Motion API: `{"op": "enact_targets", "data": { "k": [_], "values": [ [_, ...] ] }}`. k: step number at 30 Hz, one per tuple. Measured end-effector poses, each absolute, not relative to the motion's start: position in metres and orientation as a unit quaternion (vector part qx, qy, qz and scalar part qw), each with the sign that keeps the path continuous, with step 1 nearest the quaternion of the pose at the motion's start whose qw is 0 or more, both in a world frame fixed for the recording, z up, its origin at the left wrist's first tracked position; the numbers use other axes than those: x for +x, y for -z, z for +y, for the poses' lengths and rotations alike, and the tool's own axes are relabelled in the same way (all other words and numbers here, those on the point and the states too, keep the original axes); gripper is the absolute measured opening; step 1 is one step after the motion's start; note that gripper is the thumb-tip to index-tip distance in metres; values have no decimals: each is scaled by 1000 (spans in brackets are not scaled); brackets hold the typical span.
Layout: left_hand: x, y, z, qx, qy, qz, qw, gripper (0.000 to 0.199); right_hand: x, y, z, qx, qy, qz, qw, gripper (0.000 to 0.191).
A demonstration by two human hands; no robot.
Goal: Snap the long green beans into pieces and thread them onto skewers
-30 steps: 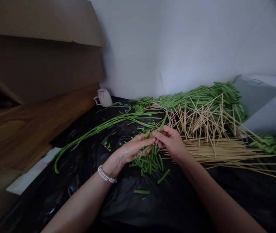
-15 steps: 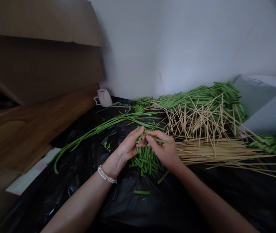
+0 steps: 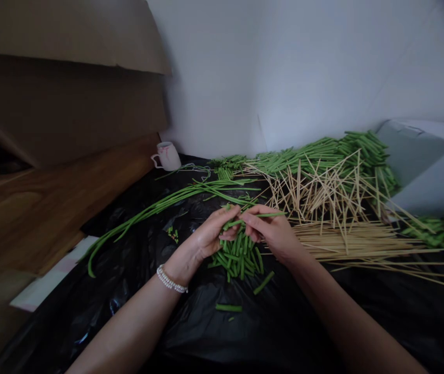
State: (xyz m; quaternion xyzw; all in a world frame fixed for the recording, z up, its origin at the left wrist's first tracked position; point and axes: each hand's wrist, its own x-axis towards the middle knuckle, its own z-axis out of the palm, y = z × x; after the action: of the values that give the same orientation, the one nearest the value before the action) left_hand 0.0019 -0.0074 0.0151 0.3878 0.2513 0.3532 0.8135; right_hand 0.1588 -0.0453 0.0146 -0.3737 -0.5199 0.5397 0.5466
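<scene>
Both hands are close together above a heap of short-cut green stem pieces (image 3: 237, 262) that look like garlic scapes. My left hand (image 3: 212, 231), with a pearl bracelet (image 3: 171, 280) at its wrist, is closed around a few cut garlic scape pieces (image 3: 231, 225). Pinched in the fingers of my right hand (image 3: 274, 234) is a longer garlic scape (image 3: 274, 214), its end sticking out to the right. Whole long garlic scapes (image 3: 159, 201) lie to the left, beyond my left hand. The fingers partly hide where the pieces meet.
Black plastic sheeting (image 3: 214, 343) covers the work surface. Wooden skewers (image 3: 358, 241) lie right of my hands, with green bundles (image 3: 323, 153) behind them. A white mug (image 3: 168, 157) stands by the wall. A cardboard box (image 3: 69, 104) is at left, a grey-white box (image 3: 428, 161) at right.
My right hand has shifted slightly right and down, and its garlic scape now points more level above the fingers. My left hand has moved slightly right, still holding its pieces.
</scene>
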Motion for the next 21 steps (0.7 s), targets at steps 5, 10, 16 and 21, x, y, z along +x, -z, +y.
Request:
{"op": "enact_targets", "data": {
  "k": [5,10,16,21],
  "values": [
    [1,-14,-11,428,-331,251,803,22,159,-13,-42,-375,-551,-497,556,23],
    [-2,-16,-12,457,-313,240,797,22,163,-11,-38,-354,-584,-428,592,26],
    [-1,-20,-16,488,-271,255,789,26,165,-11,-37,-395,-535,-464,585,26],
    [0,-20,-17,484,-282,276,781,24,166,-15,-37,-409,-505,-495,577,27]
  ]
}}
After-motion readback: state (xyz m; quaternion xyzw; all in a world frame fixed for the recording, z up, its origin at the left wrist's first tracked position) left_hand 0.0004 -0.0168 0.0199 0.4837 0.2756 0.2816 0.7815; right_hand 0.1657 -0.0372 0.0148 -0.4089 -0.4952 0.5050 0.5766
